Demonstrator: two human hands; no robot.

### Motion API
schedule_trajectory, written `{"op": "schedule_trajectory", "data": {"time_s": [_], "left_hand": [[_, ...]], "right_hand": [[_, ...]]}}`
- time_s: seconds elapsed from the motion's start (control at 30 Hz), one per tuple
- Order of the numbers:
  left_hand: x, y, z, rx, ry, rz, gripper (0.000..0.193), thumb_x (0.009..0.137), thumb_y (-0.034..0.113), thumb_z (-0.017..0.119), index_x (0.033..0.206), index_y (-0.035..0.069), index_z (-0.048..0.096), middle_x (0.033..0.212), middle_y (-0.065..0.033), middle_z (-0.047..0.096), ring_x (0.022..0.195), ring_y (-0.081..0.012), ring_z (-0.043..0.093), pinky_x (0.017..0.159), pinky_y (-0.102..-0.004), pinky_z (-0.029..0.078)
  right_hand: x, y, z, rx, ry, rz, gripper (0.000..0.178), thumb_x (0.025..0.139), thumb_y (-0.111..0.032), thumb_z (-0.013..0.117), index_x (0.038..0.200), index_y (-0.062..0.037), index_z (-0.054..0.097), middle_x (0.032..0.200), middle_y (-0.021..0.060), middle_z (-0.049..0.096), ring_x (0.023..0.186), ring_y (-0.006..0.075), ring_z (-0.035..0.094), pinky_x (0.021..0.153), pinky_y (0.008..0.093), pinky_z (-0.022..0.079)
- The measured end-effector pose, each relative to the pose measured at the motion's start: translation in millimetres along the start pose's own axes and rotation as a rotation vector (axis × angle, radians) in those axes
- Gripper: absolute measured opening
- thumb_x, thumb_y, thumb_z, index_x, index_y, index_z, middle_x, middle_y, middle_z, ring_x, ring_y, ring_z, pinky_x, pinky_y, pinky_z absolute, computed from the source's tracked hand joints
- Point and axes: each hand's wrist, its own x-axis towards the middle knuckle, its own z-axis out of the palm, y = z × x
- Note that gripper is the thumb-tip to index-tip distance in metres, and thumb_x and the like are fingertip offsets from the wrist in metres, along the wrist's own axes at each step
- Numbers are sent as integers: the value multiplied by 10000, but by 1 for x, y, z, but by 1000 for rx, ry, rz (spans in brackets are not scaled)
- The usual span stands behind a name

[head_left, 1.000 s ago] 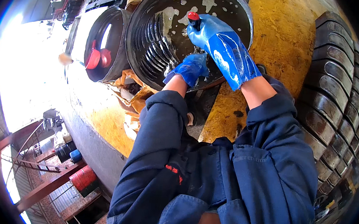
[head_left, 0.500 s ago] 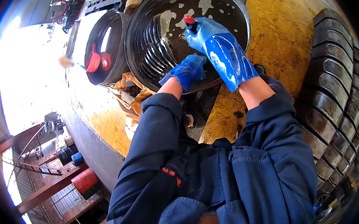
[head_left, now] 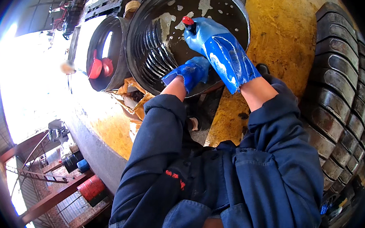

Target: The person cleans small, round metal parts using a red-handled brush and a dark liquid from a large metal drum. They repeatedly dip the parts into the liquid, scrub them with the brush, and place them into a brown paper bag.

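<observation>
Both my hands wear wet blue rubber gloves over a wide round tub (head_left: 130, 49) of dark liquid with patches of pale foam. My right hand (head_left: 203, 34) is closed round a black handle with a red end (head_left: 187, 21); whatever the handle belongs to is hidden beneath the glove. Lower and to the left, my left hand (head_left: 196, 71) is bent down inside the near side of the tub. Its fingers look curled, but what they grip is out of sight. Dark, shiny ribbed material (head_left: 158, 55) shows in the tub's left part.
Left of the tub stands a smaller dark drum (head_left: 121, 53) holding a red scoop (head_left: 95, 68). Torn brown paper (head_left: 129, 99) lies beside it. Large worn tyre-like treads (head_left: 333, 80) rise at the right. The floor (head_left: 281, 32) is stained yellow.
The view has shifted slightly, so the tub and small drum sit a little differently. My right hand keeps the handle, and both hands stay over the tub with little movement.
</observation>
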Motion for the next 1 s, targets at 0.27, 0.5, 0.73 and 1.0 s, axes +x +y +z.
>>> {"op": "schedule_trajectory", "data": {"time_s": [0.27,0.5,0.73,1.0], "left_hand": [[14,-37,16,-132,212,-53,502,808,294,752,1208,5,662,1169,-240,703,1150,-380,667,956,-472,534],[20,-96,58,-482,285,-116,463,805,211,802,1206,14,685,1074,-171,739,986,-320,711,851,-420,564],[-65,-62,11,-1396,518,-166,318,868,27,766,1184,15,729,925,-83,755,742,-198,709,544,-320,585],[-106,-73,17,-1562,686,-171,351,875,73,777,1218,28,712,1004,-93,755,817,-217,730,648,-357,622]], "right_hand": [[-4,10,-9,30,17,-50,300,993,-332,576,1133,-117,731,1028,162,747,978,352,716,928,422,564],[14,21,23,-47,-10,-29,313,949,-338,589,1146,-143,733,1071,174,738,1019,367,702,937,441,553],[4,7,2,34,-114,-52,403,935,-468,602,1099,-132,751,1029,151,754,992,329,716,911,413,544],[1,-2,48,117,-167,-354,327,941,-412,648,1098,-135,726,960,119,745,911,254,713,835,363,535]]}}
